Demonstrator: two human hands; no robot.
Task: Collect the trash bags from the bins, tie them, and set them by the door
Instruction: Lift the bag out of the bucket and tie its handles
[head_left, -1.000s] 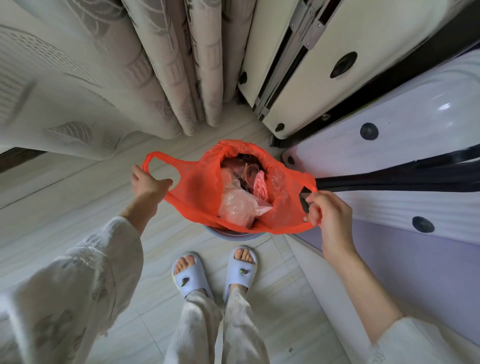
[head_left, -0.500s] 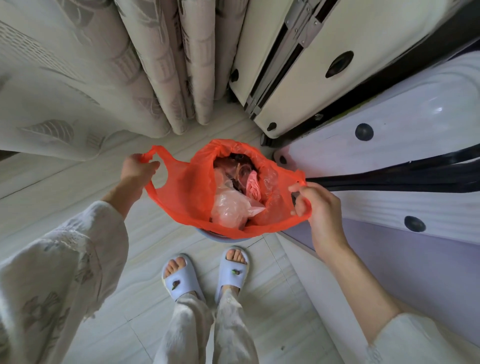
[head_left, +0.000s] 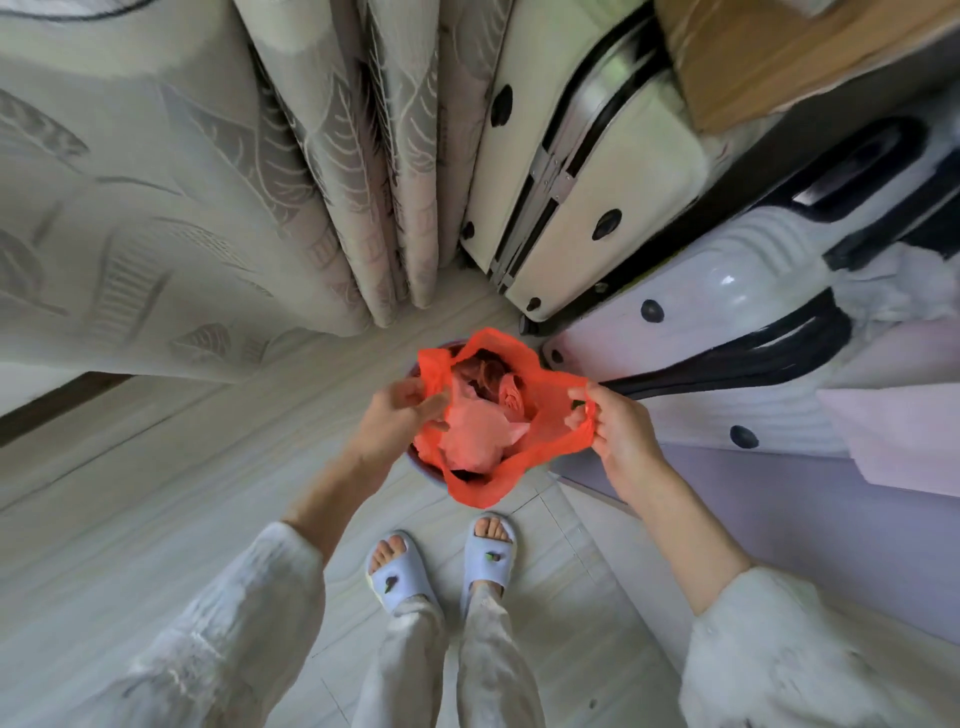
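Both hands' grips on orange bag (head_left: 524, 462)

We find no readable text, label, brand, number or sign anywhere in this view.

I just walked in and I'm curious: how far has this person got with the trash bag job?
Early on. Done: the orange bag is full of trash and loosened from the bin, though it sits over it. In hand: the left hand and right hand each grip a side of the bag's mouth. Left: the mouth gapes open with no knot, and no door shows.
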